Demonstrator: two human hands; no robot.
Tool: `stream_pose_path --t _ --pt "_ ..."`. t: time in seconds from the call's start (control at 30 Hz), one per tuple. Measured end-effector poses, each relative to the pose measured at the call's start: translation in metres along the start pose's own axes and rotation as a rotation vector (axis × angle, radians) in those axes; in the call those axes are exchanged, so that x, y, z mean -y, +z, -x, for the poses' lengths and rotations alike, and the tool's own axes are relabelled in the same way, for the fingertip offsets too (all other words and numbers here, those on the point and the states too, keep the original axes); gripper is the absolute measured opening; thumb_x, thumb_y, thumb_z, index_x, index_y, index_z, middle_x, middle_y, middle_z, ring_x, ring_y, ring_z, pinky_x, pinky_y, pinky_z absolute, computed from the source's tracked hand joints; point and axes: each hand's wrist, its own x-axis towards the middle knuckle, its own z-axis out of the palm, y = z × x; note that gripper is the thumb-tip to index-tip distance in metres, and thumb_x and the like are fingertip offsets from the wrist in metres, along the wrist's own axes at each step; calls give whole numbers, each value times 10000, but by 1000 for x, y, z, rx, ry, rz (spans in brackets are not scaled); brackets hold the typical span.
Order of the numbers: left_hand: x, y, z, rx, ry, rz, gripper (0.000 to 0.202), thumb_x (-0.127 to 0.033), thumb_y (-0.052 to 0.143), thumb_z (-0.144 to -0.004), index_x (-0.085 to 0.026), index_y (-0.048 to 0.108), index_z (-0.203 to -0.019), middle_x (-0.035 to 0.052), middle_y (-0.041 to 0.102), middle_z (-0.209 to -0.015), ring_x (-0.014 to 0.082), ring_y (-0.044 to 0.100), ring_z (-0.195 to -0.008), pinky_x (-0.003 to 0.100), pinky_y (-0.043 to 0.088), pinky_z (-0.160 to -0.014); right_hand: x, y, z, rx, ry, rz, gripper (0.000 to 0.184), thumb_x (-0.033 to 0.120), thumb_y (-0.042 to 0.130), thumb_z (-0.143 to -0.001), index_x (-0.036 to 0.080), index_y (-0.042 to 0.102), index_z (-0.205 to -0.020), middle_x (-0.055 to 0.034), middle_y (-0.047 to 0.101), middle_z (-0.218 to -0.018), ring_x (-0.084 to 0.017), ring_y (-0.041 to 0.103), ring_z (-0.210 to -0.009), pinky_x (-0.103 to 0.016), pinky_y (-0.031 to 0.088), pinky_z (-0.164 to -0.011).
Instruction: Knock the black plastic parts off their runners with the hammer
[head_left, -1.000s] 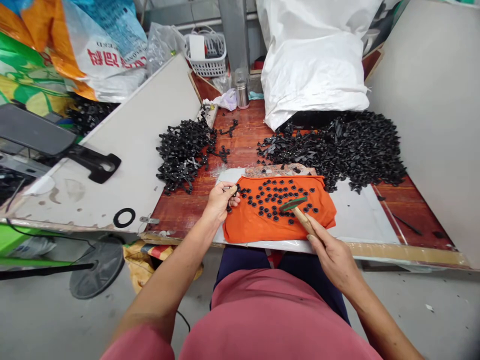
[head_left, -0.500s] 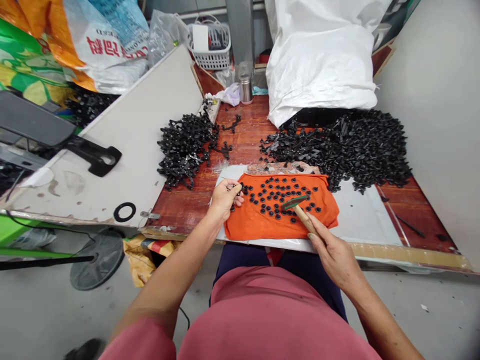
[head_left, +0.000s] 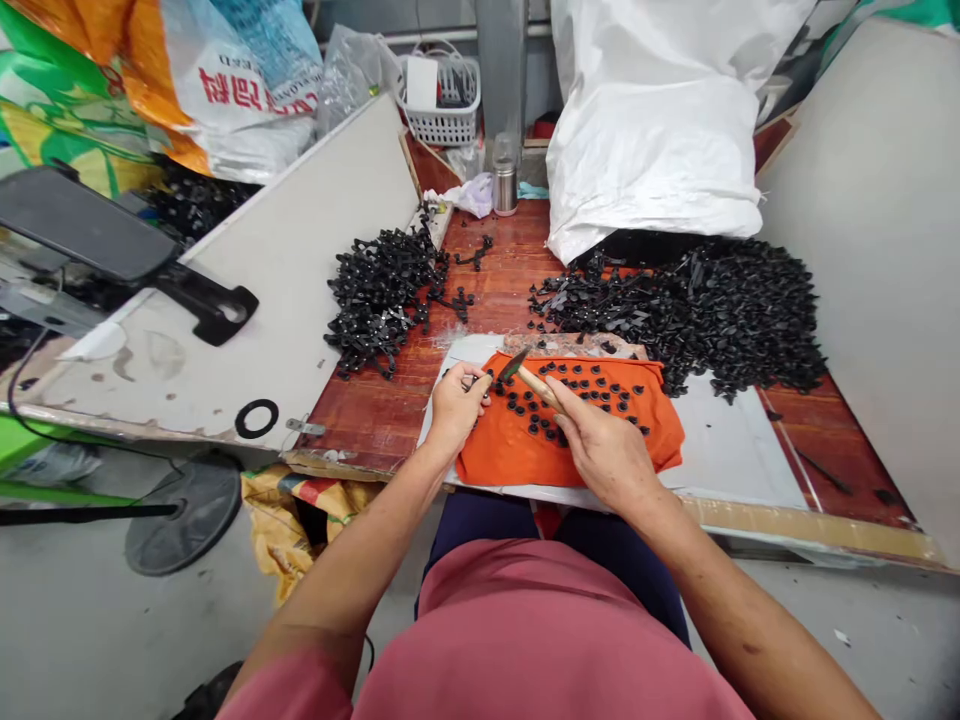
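An orange cloth [head_left: 517, 455] lies on a pale board, dotted with several small round black parts [head_left: 592, 384], each with a raised tip. My left hand [head_left: 456, 408] is at the cloth's left end, its fingers pinched on a small black part [head_left: 469, 382]. Closed around the wooden handle of a small hammer [head_left: 537, 386] is my right hand [head_left: 609, 452]. The hammer's dark, greenish head is just right of my left fingertips, above the cloth's left part. Whether the head touches anything I cannot tell.
Black branched pieces [head_left: 386, 290] are heaped on the left, and a larger heap of black parts [head_left: 742, 305] lies to the right below a white sack [head_left: 652, 130]. A steel flask [head_left: 505, 188] and a white basket [head_left: 442, 125] stand at the back. Pale panels flank the table.
My right hand has swung the hammer left, from over the middle of the cloth to beside my left fingers. My left hand stays pinched at the cloth's left end. The whole view has shifted slightly.
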Motion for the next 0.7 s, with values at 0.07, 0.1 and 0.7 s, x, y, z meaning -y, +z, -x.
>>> stream_pose_path --t 0.07,0.1,0.7 --pt "2 0 0 -4 -6 -5 191 -352 697 -767 -198 606 -833 -68 567 -542 70 486 -399 153 300 -389 5 2 -2 5 -2 27 535 244 434 -1072 288 391 -1604 -63 768 -1194 -203 754 -921 -266 565 -735" --pt "3 1 0 -5 -4 -12 185 -353 691 -775 -202 607 -840 -68 564 -545 71 484 -398 155 295 -390 7 3 -2 36 6 63 542 248 440 -1072 293 382 -1608 -64 772 -1172 -203 753 -904 -265 561 -721" --pt "7 0 -1 -16 16 -83 131 -332 650 -817 -208 614 -844 -71 537 -533 79 461 -418 175 313 -441 16 -11 -10 204 61 285 560 300 388 -1091 313 292 -1643 -68 770 -998 -223 739 -772 -275 504 -617"
